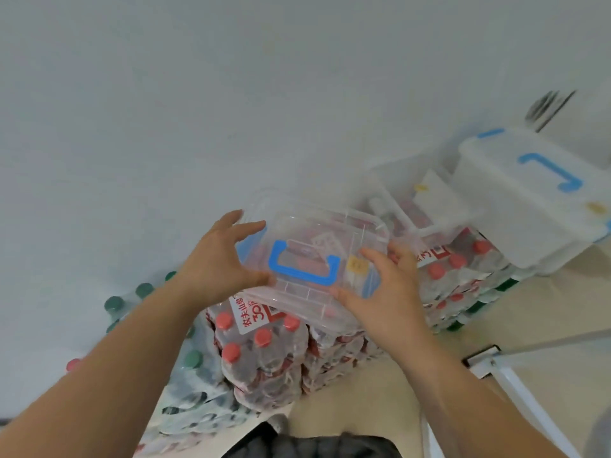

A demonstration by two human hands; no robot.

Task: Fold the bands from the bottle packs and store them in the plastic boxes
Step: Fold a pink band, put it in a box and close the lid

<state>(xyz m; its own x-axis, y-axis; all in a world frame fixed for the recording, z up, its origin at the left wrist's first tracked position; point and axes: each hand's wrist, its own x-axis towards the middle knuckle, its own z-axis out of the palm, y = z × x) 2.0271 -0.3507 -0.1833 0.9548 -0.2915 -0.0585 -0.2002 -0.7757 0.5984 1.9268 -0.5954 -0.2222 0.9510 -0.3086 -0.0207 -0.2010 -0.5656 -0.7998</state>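
Centre frame: left hand (224, 256) and right hand (380, 289) both grip the plastic box (307, 233) by its sides; storing step, and the lid probably needs opening next.

a storeroom: shrink-wrapped bottle packs (261, 355) stacked along a bare white wall (198, 94), plastic boxes (529, 193) on top.

- left hand (224, 256): fingers spread, curled round left edge of clear box lid (330, 229)
- right hand (386, 285): fingers over lid's right side, thumb at near edge
- both forearms bare, stretched forward
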